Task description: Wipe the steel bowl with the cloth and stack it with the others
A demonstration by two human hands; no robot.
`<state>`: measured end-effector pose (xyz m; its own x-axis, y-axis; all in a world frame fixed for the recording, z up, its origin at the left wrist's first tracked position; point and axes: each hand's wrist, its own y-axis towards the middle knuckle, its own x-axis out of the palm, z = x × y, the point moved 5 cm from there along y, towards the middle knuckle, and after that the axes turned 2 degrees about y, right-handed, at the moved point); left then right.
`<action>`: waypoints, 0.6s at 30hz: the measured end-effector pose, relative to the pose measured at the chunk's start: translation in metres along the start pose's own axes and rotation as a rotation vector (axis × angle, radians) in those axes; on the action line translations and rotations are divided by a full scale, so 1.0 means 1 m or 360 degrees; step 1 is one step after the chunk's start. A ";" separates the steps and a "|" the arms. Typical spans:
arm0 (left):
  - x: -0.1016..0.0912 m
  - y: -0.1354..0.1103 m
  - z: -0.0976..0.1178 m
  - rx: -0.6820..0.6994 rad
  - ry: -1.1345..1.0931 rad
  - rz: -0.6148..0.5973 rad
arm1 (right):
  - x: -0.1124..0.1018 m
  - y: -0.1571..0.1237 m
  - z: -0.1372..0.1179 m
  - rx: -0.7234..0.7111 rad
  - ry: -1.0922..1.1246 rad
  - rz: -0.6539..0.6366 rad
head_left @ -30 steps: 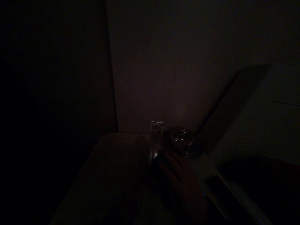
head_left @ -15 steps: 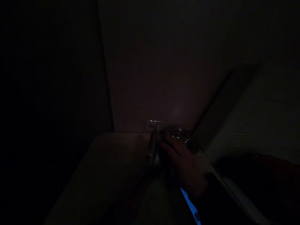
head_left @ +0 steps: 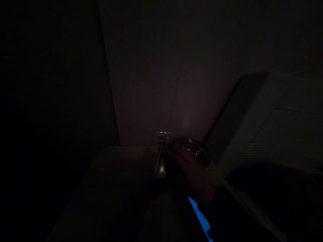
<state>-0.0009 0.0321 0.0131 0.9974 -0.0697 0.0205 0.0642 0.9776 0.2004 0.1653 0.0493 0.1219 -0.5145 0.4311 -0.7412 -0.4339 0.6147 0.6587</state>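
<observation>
The view is very dark. My right hand [head_left: 189,169] reaches forward over the small table [head_left: 113,171], its fingers bent over the side of a shiny, rounded, metal-looking object [head_left: 161,169]. That object stands tilted near the wall, and its kind is hard to make out. Just right of the fingers lies a round, shiny dish [head_left: 193,148] with ringed edges, partly covered by the hand. My left hand [head_left: 145,198] is a faint shape low and left of the object; darkness hides its fingers.
A wall socket plate [head_left: 164,136] sits just above the table's back edge, with something pale at its lower right. A lit blue strip [head_left: 200,216], like a screen, shows beside my right forearm. At right stands a pale panel [head_left: 285,131] with a dark shape below it.
The whole view has shifted slightly. The shiny object has turned, so a smooth rounded face shows where a ringed edge was. My right hand stays beside it.
</observation>
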 end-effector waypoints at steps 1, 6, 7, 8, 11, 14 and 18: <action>0.000 0.001 0.000 0.0005 -0.0001 0.0006 | 0.001 0.000 0.006 0.0090 0.0079 0.0064; -0.002 0.001 -0.003 -0.0007 -0.0014 0.0042 | 0.008 -0.032 0.012 0.0556 0.0347 0.0444; -0.002 0.001 -0.004 -0.0016 -0.0019 0.0045 | 0.009 -0.040 0.008 0.0577 0.0359 0.0493; -0.001 0.001 -0.005 -0.0025 -0.0027 0.0047 | 0.011 -0.046 0.001 0.0556 0.0360 0.0526; 0.000 0.003 -0.007 -0.0046 -0.0057 0.0044 | 0.019 -0.058 -0.020 0.0379 0.0318 0.0504; 0.002 0.007 -0.004 -0.0050 -0.0087 0.0045 | 0.029 -0.067 -0.035 0.0308 0.0212 0.0442; 0.002 -0.001 0.007 -0.0048 -0.0107 0.0060 | 0.037 -0.074 -0.042 0.0431 0.0064 0.0366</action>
<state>0.0010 0.0300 0.0196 0.9946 -0.0450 0.0935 0.0287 0.9853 0.1684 0.1477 -0.0080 0.0508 -0.6071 0.5554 -0.5682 -0.0945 0.6596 0.7457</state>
